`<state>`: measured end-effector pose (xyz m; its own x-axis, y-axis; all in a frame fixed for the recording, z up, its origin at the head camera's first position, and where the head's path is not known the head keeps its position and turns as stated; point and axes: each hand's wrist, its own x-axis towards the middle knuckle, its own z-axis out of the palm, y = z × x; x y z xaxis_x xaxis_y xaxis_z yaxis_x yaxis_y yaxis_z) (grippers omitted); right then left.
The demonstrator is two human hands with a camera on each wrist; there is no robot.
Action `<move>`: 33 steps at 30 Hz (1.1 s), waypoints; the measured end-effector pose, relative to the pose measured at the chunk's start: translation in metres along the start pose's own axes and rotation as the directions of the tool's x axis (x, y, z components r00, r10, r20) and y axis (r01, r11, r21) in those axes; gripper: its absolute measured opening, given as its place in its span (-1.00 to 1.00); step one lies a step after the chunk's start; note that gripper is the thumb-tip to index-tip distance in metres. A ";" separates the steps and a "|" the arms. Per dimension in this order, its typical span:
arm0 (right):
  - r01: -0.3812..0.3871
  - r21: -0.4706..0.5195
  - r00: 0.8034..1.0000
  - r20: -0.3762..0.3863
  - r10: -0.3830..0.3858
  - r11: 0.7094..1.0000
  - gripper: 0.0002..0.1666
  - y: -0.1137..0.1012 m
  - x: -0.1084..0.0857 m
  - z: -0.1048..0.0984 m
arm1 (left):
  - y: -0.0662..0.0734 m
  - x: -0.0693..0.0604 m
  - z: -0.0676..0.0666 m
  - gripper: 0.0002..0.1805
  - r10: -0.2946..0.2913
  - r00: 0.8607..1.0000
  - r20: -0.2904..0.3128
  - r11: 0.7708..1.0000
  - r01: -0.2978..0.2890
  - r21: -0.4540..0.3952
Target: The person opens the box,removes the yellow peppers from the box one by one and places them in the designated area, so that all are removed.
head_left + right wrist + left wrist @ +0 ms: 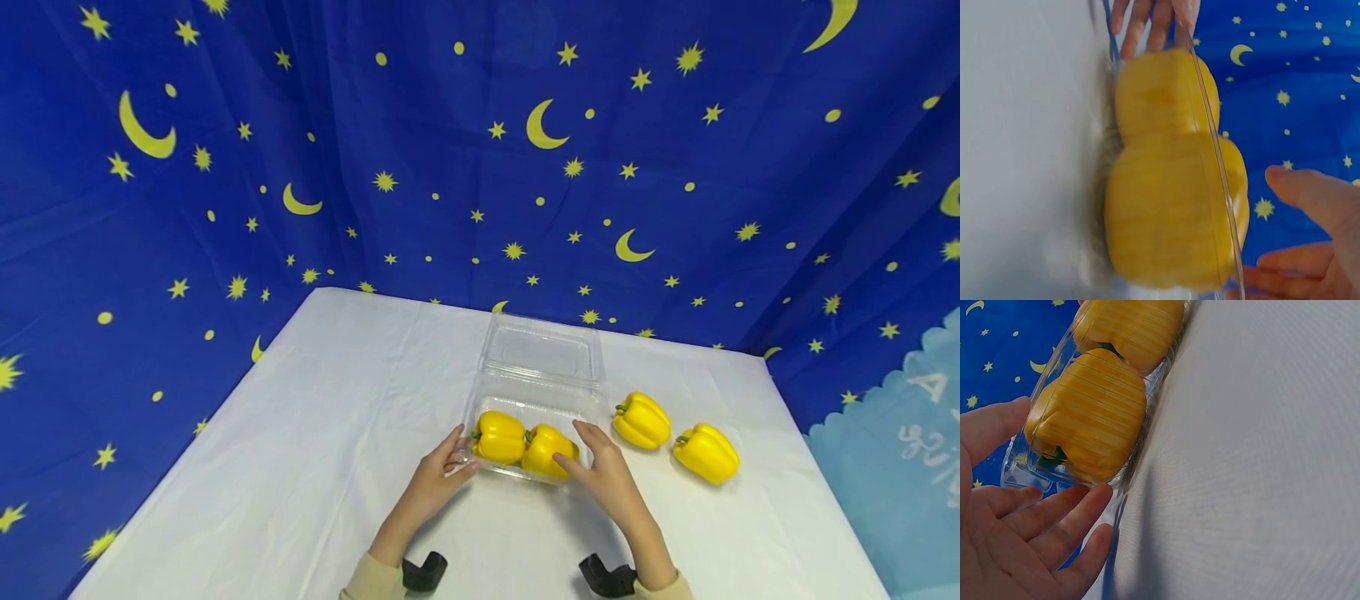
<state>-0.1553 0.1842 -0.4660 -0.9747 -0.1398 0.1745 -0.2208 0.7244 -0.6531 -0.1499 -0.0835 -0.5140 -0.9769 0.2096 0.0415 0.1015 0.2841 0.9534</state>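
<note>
Four yellow, block-shaped bell peppers with green stems; one clear plastic hinged container.

Container: tray (pixel 536 411) on a white cloth (pixel 337 467), long axis running left to right, slightly aslant; lid (pixel 540 352) laid open beyond the tray's far edge.

Inside the tray: left pepper (pixel 500 437) and right pepper (pixel 546 450), lying on their sides end to end, long axes roughly along the tray's, both stems towards its left end.

Right of the tray: nearer loose pepper (pixel 642 421) and outer loose pepper (pixel 707 454), stems facing the tray, long axes slanting towards the person.

Left hand (pixel 433 483): at the tray's left end, fingers extended against the wall, thumb spread wide at the rim.

Right hand (pixel 606 475): at the tray's right end, thumb and fingers wide apart; whether the fingertips touch the wall, cannot tell.
</note>
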 end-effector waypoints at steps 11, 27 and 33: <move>-0.130 -0.033 0.990 -0.065 0.128 0.991 -0.23 -0.016 -0.004 0.021 | 0.000 -0.001 0.001 -0.22 0.002 1.000 0.004 1.000 -0.002 0.012; -0.238 -0.128 0.945 -0.261 0.198 0.963 -0.16 -0.037 -0.008 0.046 | 0.000 0.000 0.002 -0.25 0.012 1.000 -0.006 1.000 -0.012 0.015; -0.220 -0.099 0.935 -0.306 0.181 0.970 -0.18 -0.040 -0.005 0.051 | 0.001 0.000 0.002 -0.24 0.014 1.000 -0.018 1.000 -0.013 0.019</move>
<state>-0.1429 0.1215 -0.4782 -0.9402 0.2071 0.2706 0.0039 0.8005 -0.5993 -0.1500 -0.0816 -0.5140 -0.9786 0.1967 0.0598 0.1178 0.2986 0.9471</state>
